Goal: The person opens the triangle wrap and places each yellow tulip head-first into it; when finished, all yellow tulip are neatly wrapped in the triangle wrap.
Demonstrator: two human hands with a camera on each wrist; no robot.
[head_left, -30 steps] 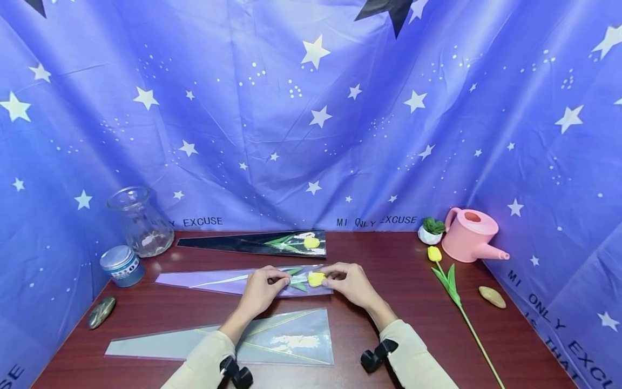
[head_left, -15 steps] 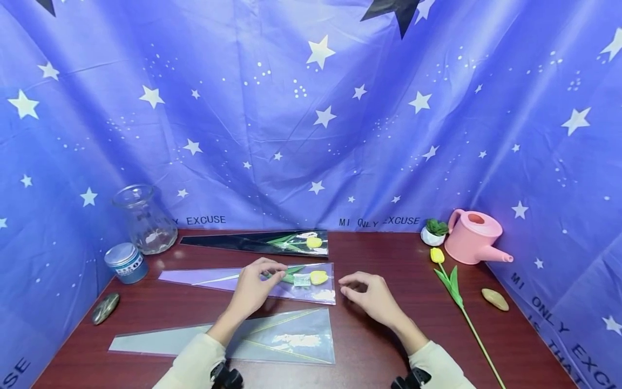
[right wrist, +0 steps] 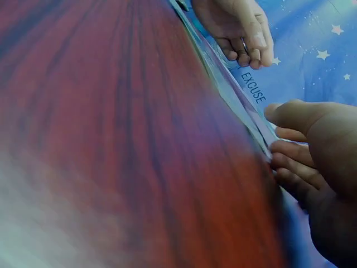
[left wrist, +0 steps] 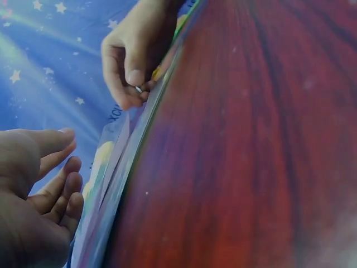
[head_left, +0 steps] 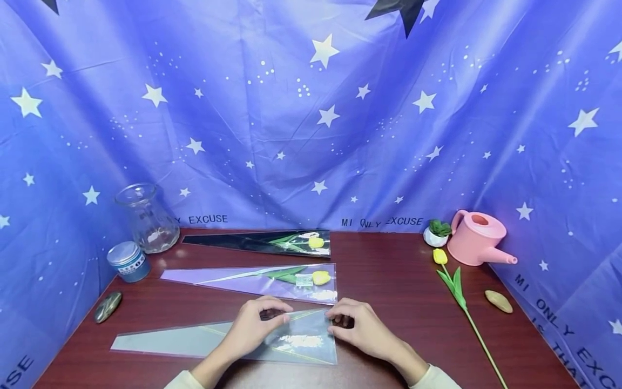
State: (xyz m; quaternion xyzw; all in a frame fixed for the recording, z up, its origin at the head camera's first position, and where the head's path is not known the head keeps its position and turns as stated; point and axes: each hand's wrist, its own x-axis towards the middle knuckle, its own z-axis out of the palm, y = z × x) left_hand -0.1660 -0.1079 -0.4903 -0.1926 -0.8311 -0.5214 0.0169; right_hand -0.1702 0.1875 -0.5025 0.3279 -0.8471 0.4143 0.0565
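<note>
A clear-fronted grey flower sleeve (head_left: pixel 189 341) lies flat near the table's front. Over its wide end hovers my left hand (head_left: pixel 252 327), thumb and index finger apart. My right hand (head_left: pixel 366 329) is at the sleeve's right edge with loosely bent fingers; in the right wrist view its thumb stands apart from the fingers (right wrist: pixel 293 159). Whether those fingertips touch the film is hard to tell. Behind lies a purple sleeve (head_left: pixel 218 278) holding a yellow tulip (head_left: pixel 320 278) and a small clear tag (head_left: pixel 304 281). A black sleeve (head_left: pixel 218 241) farther back holds another yellow tulip (head_left: pixel 316 241).
A loose yellow tulip (head_left: pixel 457 289) lies at the right, beside a tan stone (head_left: pixel 499 301). Behind it stand a pink watering can (head_left: pixel 478 237) and a potted succulent (head_left: pixel 437 233). A glass vase (head_left: pixel 153 227), a blue jar (head_left: pixel 128 262) and a dark stone (head_left: pixel 108 308) are at the left.
Both hands have left the purple sleeve, whose tulip and tag stay inside, and moved toward the front to the grey sleeve. The right hand first drew away to the right.
</note>
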